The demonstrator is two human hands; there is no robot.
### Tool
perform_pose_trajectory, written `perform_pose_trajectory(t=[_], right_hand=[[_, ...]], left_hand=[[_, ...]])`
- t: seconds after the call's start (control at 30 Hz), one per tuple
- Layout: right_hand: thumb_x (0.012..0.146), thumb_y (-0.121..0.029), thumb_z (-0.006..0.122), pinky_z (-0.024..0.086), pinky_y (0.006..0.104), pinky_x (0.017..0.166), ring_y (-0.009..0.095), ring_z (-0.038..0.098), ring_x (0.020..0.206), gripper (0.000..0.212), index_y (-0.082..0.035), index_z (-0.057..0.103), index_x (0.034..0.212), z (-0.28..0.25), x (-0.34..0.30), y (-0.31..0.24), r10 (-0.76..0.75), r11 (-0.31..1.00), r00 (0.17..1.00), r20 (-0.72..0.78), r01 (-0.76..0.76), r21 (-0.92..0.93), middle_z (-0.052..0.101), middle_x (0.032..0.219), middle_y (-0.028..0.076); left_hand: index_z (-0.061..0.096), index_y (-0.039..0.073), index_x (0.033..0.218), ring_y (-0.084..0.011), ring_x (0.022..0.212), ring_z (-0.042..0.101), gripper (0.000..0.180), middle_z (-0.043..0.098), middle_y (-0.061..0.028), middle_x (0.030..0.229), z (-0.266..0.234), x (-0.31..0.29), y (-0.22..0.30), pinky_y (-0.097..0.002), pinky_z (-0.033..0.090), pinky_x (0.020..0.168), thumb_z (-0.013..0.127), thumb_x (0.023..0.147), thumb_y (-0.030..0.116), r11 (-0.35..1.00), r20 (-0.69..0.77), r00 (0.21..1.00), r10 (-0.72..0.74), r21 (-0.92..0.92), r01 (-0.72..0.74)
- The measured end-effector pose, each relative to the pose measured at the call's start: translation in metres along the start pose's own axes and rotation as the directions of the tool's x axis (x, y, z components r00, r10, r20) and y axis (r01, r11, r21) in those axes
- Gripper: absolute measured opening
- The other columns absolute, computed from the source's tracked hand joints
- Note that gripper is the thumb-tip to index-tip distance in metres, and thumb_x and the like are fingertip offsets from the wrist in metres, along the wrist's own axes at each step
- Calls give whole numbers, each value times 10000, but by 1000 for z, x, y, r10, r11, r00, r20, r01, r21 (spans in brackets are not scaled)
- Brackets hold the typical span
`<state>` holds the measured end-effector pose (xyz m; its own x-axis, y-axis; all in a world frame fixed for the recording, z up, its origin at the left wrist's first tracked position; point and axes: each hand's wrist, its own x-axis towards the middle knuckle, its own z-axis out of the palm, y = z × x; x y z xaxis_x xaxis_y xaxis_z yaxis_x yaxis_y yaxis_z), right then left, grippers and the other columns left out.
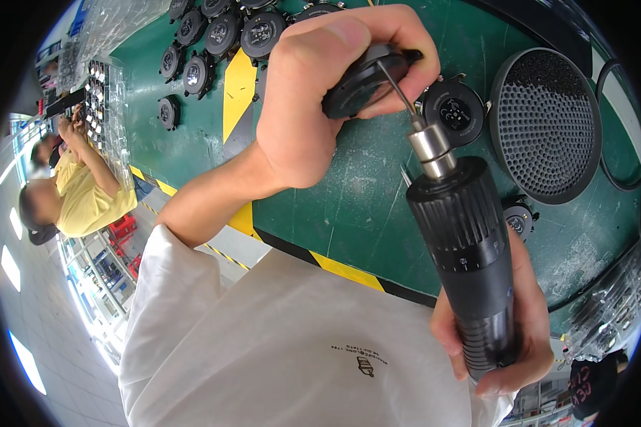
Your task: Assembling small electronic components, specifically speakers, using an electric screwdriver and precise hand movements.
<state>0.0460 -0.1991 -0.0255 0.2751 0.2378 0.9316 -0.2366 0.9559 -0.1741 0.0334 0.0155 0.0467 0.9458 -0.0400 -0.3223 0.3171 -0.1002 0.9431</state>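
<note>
My left hand [299, 107] is raised over the green mat, its fingers closed round the rim of a round black watch case [356, 89]. My right hand [527, 338] grips a black electric screwdriver [470, 249] by its ribbed lower body. The thin bit points up and to the left, and its end meets the case near the edge; whether it sits in a screw is too small to tell. Another watch case [454, 110] lies just behind the metal chuck. A further case [520, 217] is partly hidden beside the screwdriver.
Several watch cases [222, 34] lie at the far left of the green mat [335, 235]. At the right stands a round dish [545, 153] with a grid of holes and small dark pieces, near a black cable [605, 167]. Clear plastic trays [605, 313] sit at the right edge. A co-worker [85, 196] in yellow works at the left.
</note>
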Motion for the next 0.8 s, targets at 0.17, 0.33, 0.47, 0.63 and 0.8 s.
perform_pose_trajectory(t=[0.17, 0.33, 0.47, 0.63, 0.8], right_hand=[[867, 90, 661, 634, 260, 732, 163, 706, 790, 259, -16, 601, 1095, 3, 4, -9, 207, 975, 975, -86, -199, 97, 597, 1090, 133], [783, 74, 695, 636, 271, 695, 177, 707, 748, 620, -12, 309, 1260, 9, 3, -21, 389, 911, 906, -169, -350, 220, 595, 1073, 211], [716, 61, 723, 638, 279, 666, 188, 708, 715, 939, -9, 76, 1393, 16, 2, -35, 530, 832, 819, -217, -454, 318, 594, 1059, 274], [632, 45, 757, 640, 289, 630, 201, 710, 674, 1344, -5, -216, 1558, 25, 1, -54, 690, 704, 681, -248, -551, 447, 592, 1041, 352], [662, 69, 752, 641, 283, 679, 190, 709, 707, 1141, 44, 9, 1528, 18, 23, -57, 709, 685, 631, -314, -514, 516, 576, 1106, 329]], left_hand=[[596, -31, 901, -101, 649, 438, 710, 544, -49, 777, -1, 0, 3, -249, 333, 625, 242, 960, 582, 999, 12, 1000, -8, 44, 7], [593, -24, 891, -103, 644, 432, 704, 538, -48, 768, -2, -1, 4, -251, 327, 620, 248, 939, 588, 997, 1, 1000, -1, 77, 1], [589, -19, 883, -103, 645, 423, 701, 529, -43, 757, -1, 0, 3, -253, 317, 621, 258, 920, 598, 998, -9, 999, -34, 48, 35], [587, -19, 880, -101, 649, 422, 709, 525, -42, 751, 2, 0, 4, -251, 313, 626, 265, 908, 611, 998, -25, 998, -59, 26, 59], [587, -18, 876, -101, 640, 412, 711, 520, -41, 748, 3, 1, 6, -252, 304, 616, 289, 894, 627, 998, -21, 998, -65, -8, 65]])
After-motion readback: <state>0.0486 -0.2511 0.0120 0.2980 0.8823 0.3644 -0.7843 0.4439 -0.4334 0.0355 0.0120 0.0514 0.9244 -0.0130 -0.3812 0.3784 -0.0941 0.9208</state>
